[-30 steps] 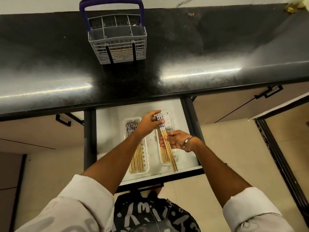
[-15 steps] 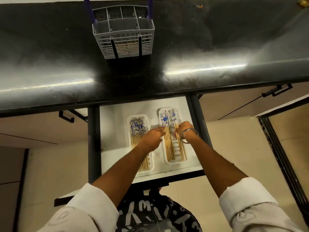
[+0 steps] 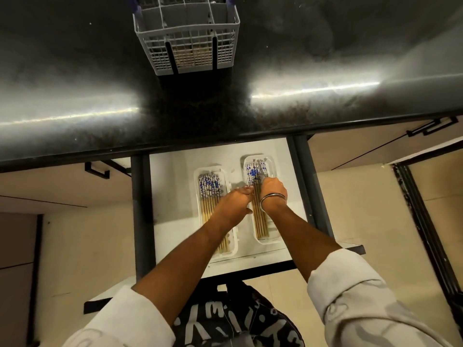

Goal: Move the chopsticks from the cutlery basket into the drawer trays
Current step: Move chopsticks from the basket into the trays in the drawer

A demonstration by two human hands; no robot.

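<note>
From my end the black countertop [image 3: 75, 83] fills the top half, glossy with two streaks of glare, and the grey cutlery basket [image 3: 186, 33] stands on it at the far edge, its upper part cut off by the frame. Under the counter the white drawer [image 3: 170, 196] is pulled open over a beige tiled floor [image 3: 375, 221]. Two clear trays lie side by side in it, the left tray [image 3: 198, 176] and the right tray [image 3: 271, 164], each holding a bunch of chopsticks [image 3: 209, 189] with blue-patterned tops. Both hands are down at the right tray. The left hand [image 3: 234, 204] lies mostly flat, fingertips touching the sticks. The right hand [image 3: 273, 190], bangle on the wrist, has its fingers curled onto the chopsticks, but I can't tell if it's actually pinching one.
</note>
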